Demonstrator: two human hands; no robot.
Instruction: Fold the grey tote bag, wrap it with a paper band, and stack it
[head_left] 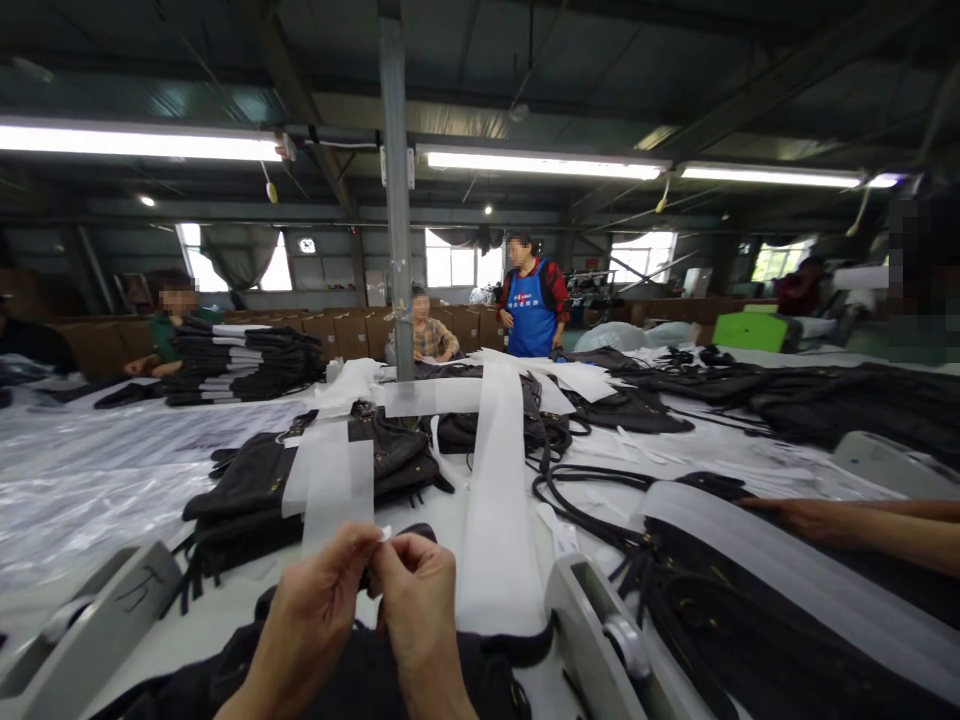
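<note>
My left hand (315,600) and my right hand (420,605) meet at the front, with thumbs and fingertips closed close together. A small white piece (385,534) sticks up at the left fingertips, beside the right thumb; its kind is too small to tell. Dark material shows between and behind the fingers, and what the right hand pinches is hidden. Below both hands lies a black bag (491,670), partly covered by my wrists. A long translucent white sheet (501,500) stretches away just beyond the right hand.
Grey clamp-like devices (600,630) flank the bag, another (97,620) at left. Black bags (247,490) with white sheets lie ahead. At right, a co-worker's hand (817,520) rests by a bag (795,600). A pillar (396,200) rises mid-table; several people sit or stand beyond.
</note>
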